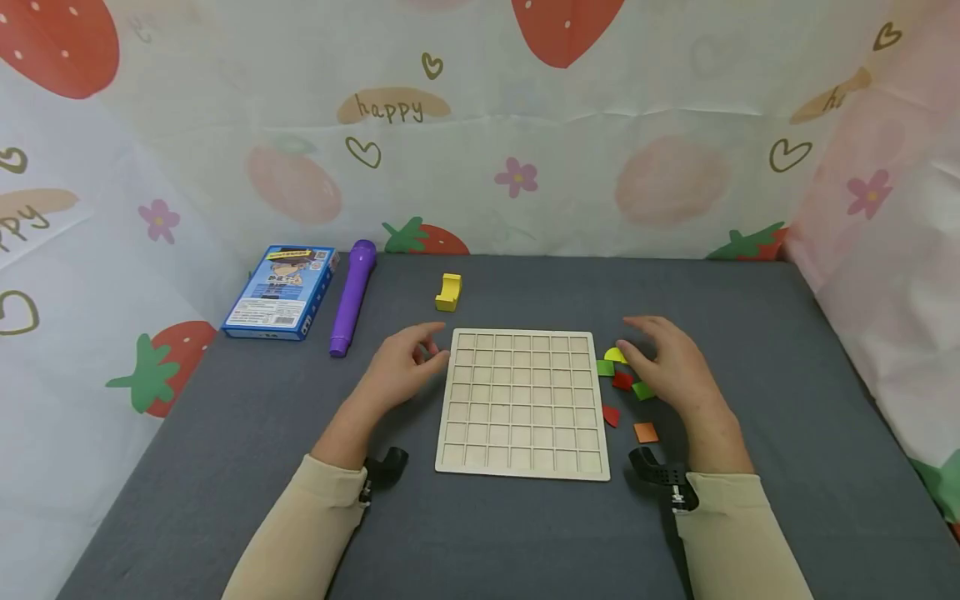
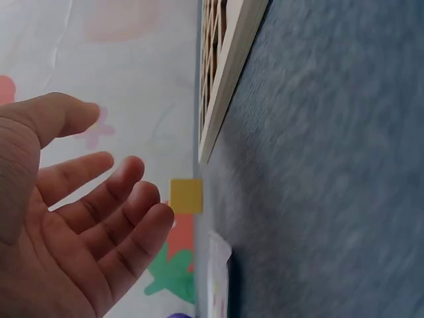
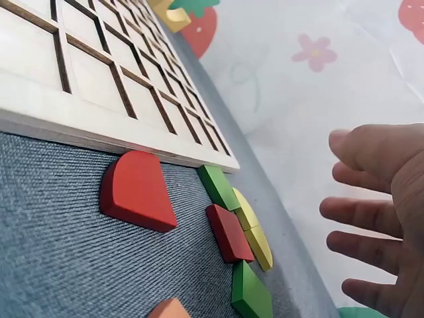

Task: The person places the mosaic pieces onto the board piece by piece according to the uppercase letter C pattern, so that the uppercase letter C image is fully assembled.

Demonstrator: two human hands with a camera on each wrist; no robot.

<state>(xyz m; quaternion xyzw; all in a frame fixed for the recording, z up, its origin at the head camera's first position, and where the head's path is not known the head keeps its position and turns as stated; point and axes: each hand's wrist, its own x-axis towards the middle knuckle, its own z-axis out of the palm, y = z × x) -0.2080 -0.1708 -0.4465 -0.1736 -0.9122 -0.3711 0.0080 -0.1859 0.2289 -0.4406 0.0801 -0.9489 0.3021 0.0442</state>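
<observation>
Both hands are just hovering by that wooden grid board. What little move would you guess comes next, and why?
Probably the right hand lowers to pinch the yellow half-round wooden piece beneath its fingertips: both hands are open and hold nothing, and every cell of the pale wooden grid board is bare.

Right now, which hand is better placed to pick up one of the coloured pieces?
Right. The right hand hovers open directly over the coloured pieces beside the board's right edge. The left hand is across the board, near nothing but its left edge.
</observation>
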